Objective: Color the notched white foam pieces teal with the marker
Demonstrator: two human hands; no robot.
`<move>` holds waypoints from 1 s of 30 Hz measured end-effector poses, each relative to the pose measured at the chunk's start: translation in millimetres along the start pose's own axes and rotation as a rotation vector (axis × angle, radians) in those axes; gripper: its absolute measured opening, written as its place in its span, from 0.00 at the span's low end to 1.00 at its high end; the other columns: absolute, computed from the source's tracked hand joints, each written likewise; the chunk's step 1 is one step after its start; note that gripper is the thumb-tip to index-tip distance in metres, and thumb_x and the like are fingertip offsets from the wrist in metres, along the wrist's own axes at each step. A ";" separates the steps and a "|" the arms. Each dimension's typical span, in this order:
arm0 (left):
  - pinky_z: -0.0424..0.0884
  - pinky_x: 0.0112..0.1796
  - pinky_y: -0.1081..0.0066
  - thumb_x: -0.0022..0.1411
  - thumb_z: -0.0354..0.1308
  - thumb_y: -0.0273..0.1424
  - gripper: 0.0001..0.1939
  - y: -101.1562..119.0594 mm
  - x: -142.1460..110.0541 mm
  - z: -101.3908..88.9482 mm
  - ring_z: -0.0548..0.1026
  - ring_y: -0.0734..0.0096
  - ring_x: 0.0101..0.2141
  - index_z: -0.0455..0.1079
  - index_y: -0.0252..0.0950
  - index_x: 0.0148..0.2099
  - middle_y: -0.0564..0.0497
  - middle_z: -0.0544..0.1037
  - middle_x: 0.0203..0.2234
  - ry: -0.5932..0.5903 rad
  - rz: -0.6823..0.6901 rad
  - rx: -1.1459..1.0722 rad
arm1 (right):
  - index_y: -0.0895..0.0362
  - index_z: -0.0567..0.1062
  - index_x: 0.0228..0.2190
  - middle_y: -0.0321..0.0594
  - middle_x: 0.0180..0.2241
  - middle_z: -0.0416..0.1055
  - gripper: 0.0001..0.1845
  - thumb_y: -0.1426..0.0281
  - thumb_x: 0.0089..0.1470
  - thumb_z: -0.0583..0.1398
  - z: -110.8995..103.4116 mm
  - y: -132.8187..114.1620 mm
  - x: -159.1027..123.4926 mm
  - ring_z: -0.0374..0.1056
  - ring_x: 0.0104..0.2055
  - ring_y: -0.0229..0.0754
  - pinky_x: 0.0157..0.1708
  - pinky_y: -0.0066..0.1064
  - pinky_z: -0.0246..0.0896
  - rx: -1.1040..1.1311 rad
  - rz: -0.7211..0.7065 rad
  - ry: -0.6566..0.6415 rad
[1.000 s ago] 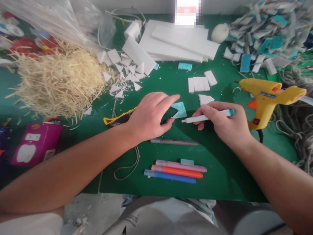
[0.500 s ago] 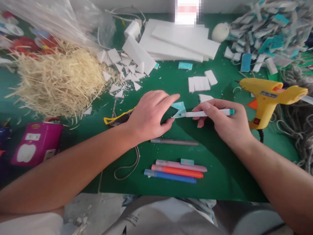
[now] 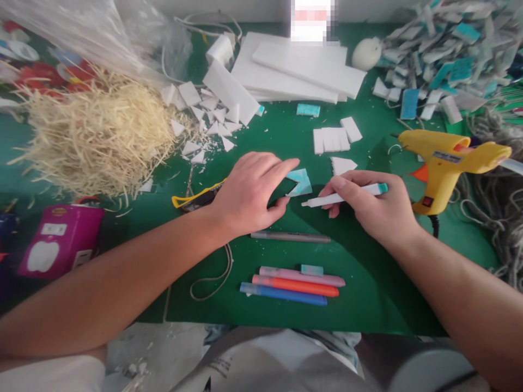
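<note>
My left hand (image 3: 252, 190) is closed about the left side of a notched foam piece (image 3: 303, 183) coloured turquoise. Its thumb is at the lower corner, and the index finger stretches past the upper one. My right hand (image 3: 378, 202) grips a white marker (image 3: 316, 202) with a teal end, pen-fashion. The marker's uncapped tip is just below the foam piece, apart from it. Behind the right fingers lies a white pointed foam piece (image 3: 343, 165). Under the left wrist a yellow-edged cutter knife (image 3: 196, 199) is partly hidden.
A grey pen (image 3: 290, 237) and pink, orange and blue markers (image 3: 294, 293) lie nearer me, with a teal cap (image 3: 312, 270) by the pink one. A yellow glue gun (image 3: 443, 158) stands right. White foam strips (image 3: 332, 140) lie beyond; straw (image 3: 102, 136) is heaped left.
My right hand has drawn the marker tip off the turquoise foam piece, down towards me, tilting the marker. The left hand stays in place on the piece.
</note>
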State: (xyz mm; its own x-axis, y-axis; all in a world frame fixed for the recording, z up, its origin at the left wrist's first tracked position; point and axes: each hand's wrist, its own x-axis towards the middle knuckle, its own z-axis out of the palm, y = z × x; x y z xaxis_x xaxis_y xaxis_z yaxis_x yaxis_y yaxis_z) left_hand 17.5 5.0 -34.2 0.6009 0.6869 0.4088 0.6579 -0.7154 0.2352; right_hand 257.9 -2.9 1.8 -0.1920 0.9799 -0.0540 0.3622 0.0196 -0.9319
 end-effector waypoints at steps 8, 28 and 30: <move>0.73 0.51 0.51 0.67 0.55 0.29 0.25 0.0 0.2 -0.5 0.77 0.50 0.51 0.67 0.29 0.64 0.39 0.78 0.48 -0.026 -0.008 -0.013 | 0.51 0.84 0.28 0.35 0.18 0.75 0.19 0.50 0.61 0.68 1.0 -0.6 -0.6 0.71 0.25 0.40 0.29 0.33 0.66 -0.030 -0.020 0.049; 0.74 0.51 0.49 0.67 0.55 0.29 0.24 0.5 0.6 -0.7 0.77 0.49 0.50 0.68 0.29 0.64 0.38 0.79 0.48 -0.022 -0.018 -0.022 | 0.51 0.84 0.25 0.36 0.19 0.75 0.20 0.49 0.59 0.68 -0.1 -2.3 -0.2 0.70 0.23 0.41 0.27 0.35 0.66 -0.031 0.012 0.031; 0.73 0.51 0.50 0.67 0.55 0.29 0.24 0.5 0.7 -0.7 0.77 0.49 0.50 0.67 0.29 0.64 0.38 0.78 0.48 -0.028 -0.018 -0.025 | 0.51 0.83 0.24 0.37 0.19 0.75 0.22 0.48 0.59 0.68 0.0 -2.1 -0.2 0.69 0.22 0.40 0.27 0.36 0.67 -0.021 0.019 0.022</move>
State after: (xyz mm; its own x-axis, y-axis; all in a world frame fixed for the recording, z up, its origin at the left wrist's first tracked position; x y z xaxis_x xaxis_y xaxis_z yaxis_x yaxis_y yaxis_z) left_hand 17.9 5.0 -33.2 0.6016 0.7028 0.3796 0.6573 -0.7056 0.2647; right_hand 257.2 -3.2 3.8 -0.1647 0.9843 -0.0631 0.3845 0.0051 -0.9231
